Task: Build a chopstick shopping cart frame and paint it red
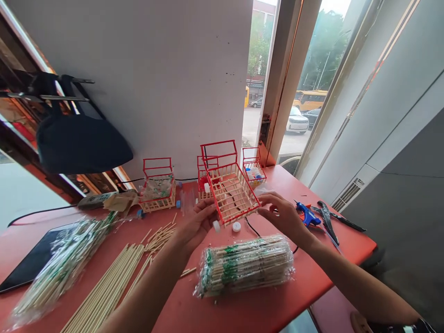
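Between my two hands, a small basket-like cart [239, 192] made of wooden sticks with red edges and a red handle frame is raised and tilted above the table. White bottle caps sit along its left side like wheels, one of them a white cap [216, 226] by my fingers. My left hand [199, 222] is closed on the cart's near left side. At the near right corner, the thumb and fingers of my right hand [280, 213] pinch the cart; whether a cap is between them is hidden. A loose white bottle cap [236, 227] lies on the table below.
A plastic-wrapped chopstick bundle [246, 266] lies in front on the red table [305, 296]. Loose sticks [107, 282] and a second packet [65, 263] are at left. A blue glue gun [308, 215] and pliers [328, 222] lie right. Similar carts, including a filled cart [157, 202], stand behind.
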`<move>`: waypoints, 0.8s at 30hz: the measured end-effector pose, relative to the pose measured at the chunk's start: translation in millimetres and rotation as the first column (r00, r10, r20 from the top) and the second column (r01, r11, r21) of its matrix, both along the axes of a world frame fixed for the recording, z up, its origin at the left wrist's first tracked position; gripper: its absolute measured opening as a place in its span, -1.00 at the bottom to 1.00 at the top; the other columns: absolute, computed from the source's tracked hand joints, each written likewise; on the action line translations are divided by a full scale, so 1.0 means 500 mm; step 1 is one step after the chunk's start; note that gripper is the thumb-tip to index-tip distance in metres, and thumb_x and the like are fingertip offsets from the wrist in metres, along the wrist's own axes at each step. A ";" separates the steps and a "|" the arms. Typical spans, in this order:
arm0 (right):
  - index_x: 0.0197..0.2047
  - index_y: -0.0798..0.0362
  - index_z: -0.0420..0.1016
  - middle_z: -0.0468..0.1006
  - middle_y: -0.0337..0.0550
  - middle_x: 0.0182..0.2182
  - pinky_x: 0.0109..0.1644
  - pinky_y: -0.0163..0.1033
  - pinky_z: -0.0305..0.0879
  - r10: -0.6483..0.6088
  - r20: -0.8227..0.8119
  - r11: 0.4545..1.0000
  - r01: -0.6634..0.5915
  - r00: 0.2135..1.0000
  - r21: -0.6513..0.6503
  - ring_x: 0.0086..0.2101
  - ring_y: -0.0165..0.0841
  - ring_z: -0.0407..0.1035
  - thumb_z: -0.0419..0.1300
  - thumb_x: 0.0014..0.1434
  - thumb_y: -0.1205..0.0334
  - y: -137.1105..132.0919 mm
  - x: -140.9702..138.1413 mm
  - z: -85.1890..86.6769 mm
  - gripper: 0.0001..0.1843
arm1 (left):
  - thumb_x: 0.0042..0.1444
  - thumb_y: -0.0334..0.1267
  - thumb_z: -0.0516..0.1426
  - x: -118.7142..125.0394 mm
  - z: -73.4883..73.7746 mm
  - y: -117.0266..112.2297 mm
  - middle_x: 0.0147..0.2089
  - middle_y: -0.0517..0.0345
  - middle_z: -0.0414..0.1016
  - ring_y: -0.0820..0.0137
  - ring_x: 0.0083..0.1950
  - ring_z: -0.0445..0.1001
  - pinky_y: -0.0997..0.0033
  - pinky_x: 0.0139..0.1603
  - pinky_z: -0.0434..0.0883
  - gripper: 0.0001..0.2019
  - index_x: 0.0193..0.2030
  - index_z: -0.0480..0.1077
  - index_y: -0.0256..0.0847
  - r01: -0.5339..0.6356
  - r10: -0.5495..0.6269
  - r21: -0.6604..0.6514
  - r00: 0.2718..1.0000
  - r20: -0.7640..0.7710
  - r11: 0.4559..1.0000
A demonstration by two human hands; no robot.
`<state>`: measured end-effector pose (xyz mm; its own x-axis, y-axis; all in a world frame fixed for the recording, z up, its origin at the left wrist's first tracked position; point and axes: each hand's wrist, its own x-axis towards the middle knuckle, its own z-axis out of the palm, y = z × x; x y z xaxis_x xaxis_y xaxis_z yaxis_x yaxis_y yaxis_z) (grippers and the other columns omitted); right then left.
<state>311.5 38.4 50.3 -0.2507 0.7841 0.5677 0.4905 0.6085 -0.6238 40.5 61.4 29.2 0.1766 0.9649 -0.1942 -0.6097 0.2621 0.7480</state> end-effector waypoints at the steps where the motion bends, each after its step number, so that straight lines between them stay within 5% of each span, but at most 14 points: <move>1: -0.03 -0.03 0.63 0.65 -0.09 -0.11 -0.30 -0.29 0.45 -0.016 -0.007 1.000 0.016 1.000 0.009 -0.22 -0.35 0.53 0.29 0.37 0.01 0.002 0.005 0.001 -0.75 | -0.11 -0.53 0.42 0.015 0.001 0.007 -0.32 0.11 0.69 0.40 -0.38 0.62 0.45 -0.29 0.59 -0.74 -0.27 0.56 -0.28 0.003 -0.002 -0.016 1.000 0.011 1.000; 12: -0.07 0.03 0.67 0.65 -0.07 -0.19 -0.37 -0.27 0.45 -0.274 -0.195 0.962 0.272 0.942 -0.035 -0.40 -0.38 0.52 0.34 0.27 -0.15 0.026 0.134 0.023 -0.59 | -0.02 -0.59 0.38 0.209 0.067 0.099 -0.46 0.18 0.59 0.46 -0.46 0.56 0.51 -0.40 0.51 -0.77 -0.31 0.48 -0.28 0.108 -0.108 -0.006 0.994 0.016 0.994; 16: -0.11 0.08 0.65 0.64 -0.13 -0.44 -0.41 -0.27 0.47 -0.356 -0.249 0.935 0.342 0.901 -0.100 -0.45 -0.32 0.54 0.37 0.18 -0.21 0.076 0.197 0.032 -0.50 | 0.06 -0.61 0.34 0.284 0.095 0.163 -0.46 0.19 0.56 0.47 -0.46 0.55 0.48 -0.34 0.53 -0.79 -0.32 0.46 -0.29 0.141 -0.141 -0.001 0.990 -0.016 0.990; 24: -0.27 0.07 0.67 0.70 -0.15 -0.39 -0.08 -0.14 0.59 -0.560 -0.258 0.829 0.532 0.787 -0.176 -0.31 -0.22 0.64 0.33 0.09 -0.09 0.206 0.325 0.006 -0.62 | 0.15 -0.53 0.29 0.419 0.096 0.270 -0.36 0.10 0.55 0.39 -0.35 0.58 0.32 -0.12 0.53 -0.85 -0.30 0.43 -0.26 0.259 -0.257 0.012 0.961 -0.099 0.966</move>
<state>473.9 141.1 53.3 0.3967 0.7906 0.4664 0.5149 0.2290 -0.8261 250.0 196.2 77.1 0.4017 0.8938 -0.1995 -0.4487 0.3820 0.8079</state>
